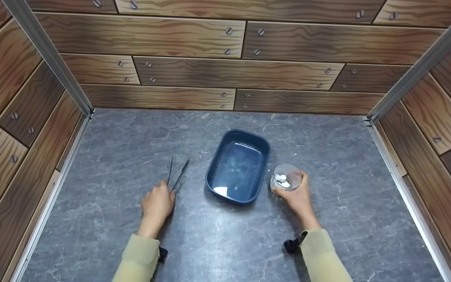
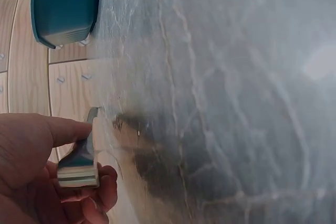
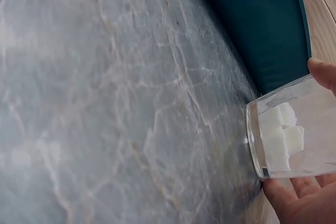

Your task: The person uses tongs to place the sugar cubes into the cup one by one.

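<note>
My left hand (image 1: 158,203) grips a pair of metal tongs (image 1: 181,175), its two arms spread apart and pointing away from me, left of the tray. The left wrist view shows the bent end of the tongs (image 2: 79,176) between thumb and fingers, low over the surface. On the other side, my right hand (image 1: 300,199) holds a clear glass (image 1: 293,172) with thumb and fingers around it. Several white cube-like pieces (image 3: 294,139) lie at the bottom of the glass. Between the hands stands a deep blue rectangular tray (image 1: 265,156), with nothing seen inside.
The grey marble-patterned tabletop (image 1: 131,133) is bounded by wood-plank panels (image 1: 194,72) at the back and both sides. Metal posts (image 1: 63,72) mark the back corners. A few tiny white specks lie near the glass.
</note>
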The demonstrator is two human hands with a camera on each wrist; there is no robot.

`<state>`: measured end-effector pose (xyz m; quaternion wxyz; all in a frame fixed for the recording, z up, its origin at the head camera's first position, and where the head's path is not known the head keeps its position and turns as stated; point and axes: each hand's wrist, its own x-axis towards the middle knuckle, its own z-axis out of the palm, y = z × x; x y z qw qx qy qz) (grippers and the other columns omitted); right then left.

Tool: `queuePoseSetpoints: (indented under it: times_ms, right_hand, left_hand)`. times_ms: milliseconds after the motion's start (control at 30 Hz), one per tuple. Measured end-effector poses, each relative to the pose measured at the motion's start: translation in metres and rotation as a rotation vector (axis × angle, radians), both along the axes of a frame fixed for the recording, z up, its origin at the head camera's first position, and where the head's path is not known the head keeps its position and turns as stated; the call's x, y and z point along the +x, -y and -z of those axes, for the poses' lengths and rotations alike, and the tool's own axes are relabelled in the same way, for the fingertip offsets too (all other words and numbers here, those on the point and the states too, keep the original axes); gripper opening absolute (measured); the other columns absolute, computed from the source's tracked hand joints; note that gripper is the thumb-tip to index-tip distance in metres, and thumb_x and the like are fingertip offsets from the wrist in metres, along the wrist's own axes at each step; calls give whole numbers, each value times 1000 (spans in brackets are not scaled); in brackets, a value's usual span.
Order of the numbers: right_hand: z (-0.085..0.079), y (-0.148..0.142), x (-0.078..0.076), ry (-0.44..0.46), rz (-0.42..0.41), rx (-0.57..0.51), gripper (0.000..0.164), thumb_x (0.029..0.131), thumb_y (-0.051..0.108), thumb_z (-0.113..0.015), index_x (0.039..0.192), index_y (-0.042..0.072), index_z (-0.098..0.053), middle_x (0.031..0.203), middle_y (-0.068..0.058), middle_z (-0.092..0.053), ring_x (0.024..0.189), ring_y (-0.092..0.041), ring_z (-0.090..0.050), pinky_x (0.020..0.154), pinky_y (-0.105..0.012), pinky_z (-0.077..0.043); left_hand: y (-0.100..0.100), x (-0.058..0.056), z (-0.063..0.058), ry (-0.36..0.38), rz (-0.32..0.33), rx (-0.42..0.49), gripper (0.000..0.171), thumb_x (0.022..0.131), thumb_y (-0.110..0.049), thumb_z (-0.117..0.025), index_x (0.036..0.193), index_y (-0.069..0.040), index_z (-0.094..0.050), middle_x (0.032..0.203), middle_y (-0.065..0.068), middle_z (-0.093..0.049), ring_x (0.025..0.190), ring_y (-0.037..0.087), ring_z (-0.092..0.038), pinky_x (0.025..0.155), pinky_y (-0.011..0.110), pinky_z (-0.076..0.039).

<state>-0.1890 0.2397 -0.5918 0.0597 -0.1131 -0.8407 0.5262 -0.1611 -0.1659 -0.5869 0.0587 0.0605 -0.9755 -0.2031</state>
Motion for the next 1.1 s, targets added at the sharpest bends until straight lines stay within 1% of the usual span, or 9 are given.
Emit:
queuePoseSetpoints:
  times_ms: [133, 300, 500, 700, 767, 867, 933, 1033, 1100]
  right_hand:
    - [0, 0, 0, -13, 3, -12, 102, 67, 17, -92, 141, -6, -26, 141, -29, -37, 132, -38, -36, 111, -47, -25]
    - [-1, 0, 1, -30, -3, -35, 103, 65, 17, -93, 141, -5, -27, 141, -28, -37, 132, -37, -36, 111, -47, -25]
    - [1, -1, 3, -33, -6, -33, 105, 63, 15, -94, 142, -2, -28, 143, -27, -37, 132, -37, -37, 111, -46, -25]
    - [-2, -5, 6, 33, -39, -36, 116, 66, 21, -93, 150, 2, -15, 152, -27, -25, 140, -40, -25, 113, -49, -20]
    - [-3, -7, 7, 42, -64, -94, 116, 68, 18, -91, 152, 4, -11, 154, -26, -21, 142, -39, -22, 114, -47, -19]
    - [-6, -12, 8, 36, -105, -205, 112, 72, 10, -88, 153, 7, -10, 156, -24, -17, 144, -36, -20, 115, -43, -19]
    - [-9, -16, 10, 26, -134, -258, 110, 75, 4, -85, 153, 7, -8, 156, -25, -17, 144, -38, -20, 115, -44, -20]
    - [-14, -25, 13, 11, -167, -256, 104, 80, 3, -80, 154, 6, -7, 155, -26, -18, 143, -40, -20, 114, -50, -20]
    - [-17, -31, 15, 6, -192, -238, 102, 83, 4, -78, 154, 6, -6, 155, -27, -17, 144, -41, -19, 113, -54, -19]
  left_hand:
    - [1, -1, -1, 9, -4, -7, 33, 90, -24, -71, 101, 6, -62, 87, 27, -66, 72, 48, -64, 59, 59, -49]
    - [3, -2, -2, 15, -2, -20, 33, 89, -24, -73, 96, 6, -62, 86, 27, -66, 72, 48, -64, 57, 59, -49]
    - [4, -2, 0, 22, 1, -29, 35, 87, -27, -76, 94, 5, -63, 86, 25, -67, 71, 46, -65, 55, 58, -49]
    - [4, -3, 5, 1, 22, -30, 34, 85, -27, -78, 85, 3, -61, 79, 25, -65, 65, 44, -64, 52, 56, -48]
    - [5, -4, 6, -6, 25, -30, 35, 85, -28, -77, 84, 3, -60, 78, 25, -65, 65, 44, -64, 52, 56, -48]
    - [6, -4, 5, 11, 27, -35, 40, 86, -34, -76, 90, 4, -62, 79, 25, -65, 64, 43, -63, 52, 54, -49]
    - [7, -4, 4, 32, 26, -34, 48, 87, -40, -73, 99, 6, -64, 81, 26, -65, 62, 42, -63, 50, 53, -49]
    - [10, -3, 1, 59, 23, -30, 59, 90, -46, -68, 113, 8, -62, 85, 27, -66, 60, 40, -63, 50, 51, -49]
    - [12, -3, -1, 54, 23, -26, 63, 92, -48, -65, 118, 9, -60, 90, 27, -66, 61, 39, -63, 51, 51, -50]
